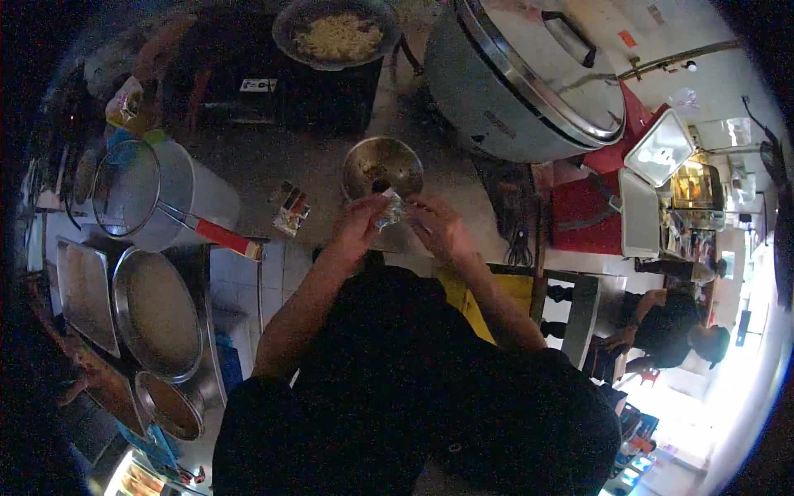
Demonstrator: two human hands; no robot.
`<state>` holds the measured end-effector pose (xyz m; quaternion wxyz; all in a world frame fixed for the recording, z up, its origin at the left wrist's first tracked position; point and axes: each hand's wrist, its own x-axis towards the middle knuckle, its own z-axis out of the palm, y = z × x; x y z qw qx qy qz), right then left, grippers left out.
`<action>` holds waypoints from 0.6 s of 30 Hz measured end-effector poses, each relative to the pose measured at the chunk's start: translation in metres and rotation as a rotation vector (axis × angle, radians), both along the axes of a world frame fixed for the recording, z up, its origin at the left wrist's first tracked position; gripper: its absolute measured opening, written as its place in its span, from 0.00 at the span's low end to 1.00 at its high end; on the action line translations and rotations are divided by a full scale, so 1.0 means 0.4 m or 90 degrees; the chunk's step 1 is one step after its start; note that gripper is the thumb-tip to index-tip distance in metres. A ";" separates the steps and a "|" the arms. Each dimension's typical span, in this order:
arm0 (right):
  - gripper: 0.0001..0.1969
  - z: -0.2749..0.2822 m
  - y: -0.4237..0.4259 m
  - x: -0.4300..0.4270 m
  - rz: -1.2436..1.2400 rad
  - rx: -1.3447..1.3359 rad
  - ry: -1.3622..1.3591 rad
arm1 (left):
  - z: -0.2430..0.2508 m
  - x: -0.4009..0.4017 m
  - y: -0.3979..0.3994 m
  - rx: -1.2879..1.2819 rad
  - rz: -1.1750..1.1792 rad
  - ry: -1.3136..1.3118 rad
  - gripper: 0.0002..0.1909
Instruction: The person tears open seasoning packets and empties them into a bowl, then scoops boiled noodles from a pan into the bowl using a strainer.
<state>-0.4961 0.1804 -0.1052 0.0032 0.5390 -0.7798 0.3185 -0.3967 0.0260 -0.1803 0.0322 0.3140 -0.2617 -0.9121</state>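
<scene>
My left hand (360,226) grips one side of a small foil packet (389,211), its fingers partly blurred. At the other side of the packet is my right hand (437,226), with fingertips at or very near the foil. Just beyond both hands sits a round metal bowl (383,149) with some dark brown stuff inside. A dark lump shows in the bowl right by the packet. Left of the bowl, a few foil or printed packets (291,209) lie on the worktop.
A big rice cooker (496,93) stands at the upper right, and a pan of pale food (338,37) at the top. On the left, a red-handled strainer (226,237) lies across a translucent bucket (211,192). Metal trays (158,313) sit lower left. Another person (673,319) is at far right.
</scene>
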 end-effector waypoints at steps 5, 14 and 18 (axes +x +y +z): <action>0.08 -0.019 -0.008 -0.046 0.122 0.022 0.039 | -0.013 -0.019 0.018 -0.164 0.043 -0.015 0.11; 0.09 0.062 -0.079 -0.070 0.021 0.180 -0.123 | -0.009 -0.023 -0.049 -0.632 -0.233 0.032 0.16; 0.12 -0.011 -0.041 -0.084 -0.088 0.050 -0.384 | 0.095 -0.012 -0.039 -0.569 -0.197 -0.058 0.15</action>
